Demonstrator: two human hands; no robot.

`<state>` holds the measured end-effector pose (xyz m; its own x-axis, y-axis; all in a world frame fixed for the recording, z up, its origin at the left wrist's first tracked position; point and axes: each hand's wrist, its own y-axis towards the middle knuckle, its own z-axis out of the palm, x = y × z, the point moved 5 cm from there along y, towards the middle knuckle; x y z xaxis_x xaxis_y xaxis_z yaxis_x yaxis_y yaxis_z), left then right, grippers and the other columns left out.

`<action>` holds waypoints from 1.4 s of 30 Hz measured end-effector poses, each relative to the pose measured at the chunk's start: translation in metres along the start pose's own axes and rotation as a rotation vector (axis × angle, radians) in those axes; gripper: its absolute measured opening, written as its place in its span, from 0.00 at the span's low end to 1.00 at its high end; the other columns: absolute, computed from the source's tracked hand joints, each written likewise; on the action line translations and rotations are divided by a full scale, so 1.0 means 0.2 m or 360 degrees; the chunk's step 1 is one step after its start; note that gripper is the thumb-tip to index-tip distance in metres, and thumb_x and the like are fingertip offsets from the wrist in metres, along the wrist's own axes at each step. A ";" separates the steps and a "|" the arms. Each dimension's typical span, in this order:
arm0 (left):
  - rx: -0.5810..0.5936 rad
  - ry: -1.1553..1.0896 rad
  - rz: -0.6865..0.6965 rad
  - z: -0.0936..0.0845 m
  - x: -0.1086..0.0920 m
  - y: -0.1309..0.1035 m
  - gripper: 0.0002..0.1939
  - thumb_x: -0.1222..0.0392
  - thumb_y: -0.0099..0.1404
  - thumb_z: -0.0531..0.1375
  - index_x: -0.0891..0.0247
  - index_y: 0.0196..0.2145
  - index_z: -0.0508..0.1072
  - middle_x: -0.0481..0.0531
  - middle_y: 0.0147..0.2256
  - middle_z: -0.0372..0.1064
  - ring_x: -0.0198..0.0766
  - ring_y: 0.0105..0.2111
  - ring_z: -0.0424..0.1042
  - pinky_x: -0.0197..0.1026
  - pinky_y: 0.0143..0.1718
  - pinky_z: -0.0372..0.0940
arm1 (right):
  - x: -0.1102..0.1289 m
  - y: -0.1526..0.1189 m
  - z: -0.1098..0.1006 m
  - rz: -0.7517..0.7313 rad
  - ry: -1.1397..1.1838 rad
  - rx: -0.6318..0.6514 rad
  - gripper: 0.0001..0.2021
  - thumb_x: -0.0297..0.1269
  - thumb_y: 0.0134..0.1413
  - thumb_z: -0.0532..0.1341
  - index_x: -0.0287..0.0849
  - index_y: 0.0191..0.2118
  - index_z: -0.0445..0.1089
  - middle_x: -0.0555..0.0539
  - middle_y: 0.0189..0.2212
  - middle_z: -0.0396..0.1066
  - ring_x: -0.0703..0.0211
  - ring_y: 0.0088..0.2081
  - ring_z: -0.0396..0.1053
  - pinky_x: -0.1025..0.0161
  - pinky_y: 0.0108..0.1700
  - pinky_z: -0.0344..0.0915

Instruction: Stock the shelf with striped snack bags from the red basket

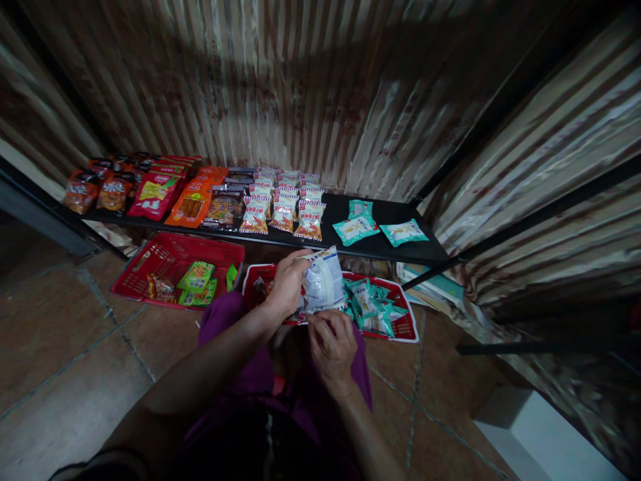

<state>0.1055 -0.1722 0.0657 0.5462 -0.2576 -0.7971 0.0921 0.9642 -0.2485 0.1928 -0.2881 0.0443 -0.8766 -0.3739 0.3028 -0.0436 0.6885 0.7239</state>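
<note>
A white snack packet (pixel 323 280), its printed back facing up, is held over the red basket with a white rim (pixel 413 327). My left hand (pixel 289 284) grips the packet's left side. My right hand (pixel 331 344) is at its lower edge, fingers curled and pinched on that edge. Teal packets (pixel 373 307) lie in the basket's right part, and the hands and packet hide much of its middle. Beyond the basket, rows of white and orange packets (pixel 284 208) and a few teal packets (pixel 404 232) lie on the black shelf (pixel 350 254).
Brown, pink and orange snack bags (pixel 193 200) fill the shelf's left part. A second red basket (pixel 167 250) with green packets (pixel 197 284) stands at the left. Books (pixel 435 287) lie below the shelf, near black metal bars. A white box (pixel 545 427) is at the lower right.
</note>
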 end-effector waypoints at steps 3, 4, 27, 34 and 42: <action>-0.0028 0.0274 0.0038 -0.01 0.01 0.01 0.14 0.60 0.49 0.59 0.68 0.34 0.74 0.48 0.23 0.70 0.31 0.21 0.64 0.33 0.24 0.56 | -0.01 -0.02 0.03 0.0031 -0.0020 0.0077 0.09 0.24 0.54 0.58 0.44 0.36 0.72 0.46 0.30 0.68 0.56 0.35 0.62 0.59 0.37 0.63; -0.0022 0.0326 0.0057 -0.01 0.01 0.01 0.13 0.58 0.50 0.59 0.68 0.33 0.74 0.48 0.22 0.69 0.31 0.21 0.63 0.33 0.23 0.56 | -0.01 -0.03 0.04 0.0035 -0.0026 0.0102 0.09 0.24 0.54 0.58 0.44 0.36 0.71 0.46 0.30 0.68 0.56 0.35 0.62 0.59 0.37 0.63; 0.0606 0.1027 0.0285 0.02 0.01 0.00 0.17 0.47 0.57 0.57 0.66 0.24 0.70 0.45 0.22 0.62 0.31 0.24 0.59 0.33 0.24 0.53 | -0.29 0.37 -0.12 0.0292 0.0422 0.0219 0.10 0.42 0.54 0.61 0.49 0.40 0.75 0.46 0.35 0.75 0.53 0.42 0.70 0.53 0.47 0.64; 0.0659 0.0968 0.0238 0.01 0.02 -0.01 0.16 0.48 0.55 0.59 0.66 0.29 0.72 0.47 0.24 0.66 0.31 0.25 0.62 0.33 0.27 0.56 | -0.28 0.40 -0.08 0.0338 0.0376 0.0305 0.10 0.41 0.56 0.58 0.45 0.35 0.76 0.44 0.32 0.76 0.52 0.37 0.70 0.55 0.42 0.66; 0.0661 0.0611 -0.0136 -0.02 0.05 -0.05 0.16 0.50 0.51 0.64 0.66 0.31 0.71 0.46 0.23 0.66 0.30 0.21 0.63 0.33 0.24 0.56 | -0.35 0.38 -0.02 0.0774 0.0490 0.0356 0.13 0.45 0.53 0.56 0.44 0.32 0.74 0.47 0.28 0.74 0.55 0.32 0.69 0.59 0.37 0.63</action>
<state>0.1059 -0.1838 0.0582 0.1879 -0.2653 -0.9457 0.4848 0.8624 -0.1456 0.2522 -0.2126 0.0806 -0.6445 -0.1237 0.7546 0.1974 0.9265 0.3205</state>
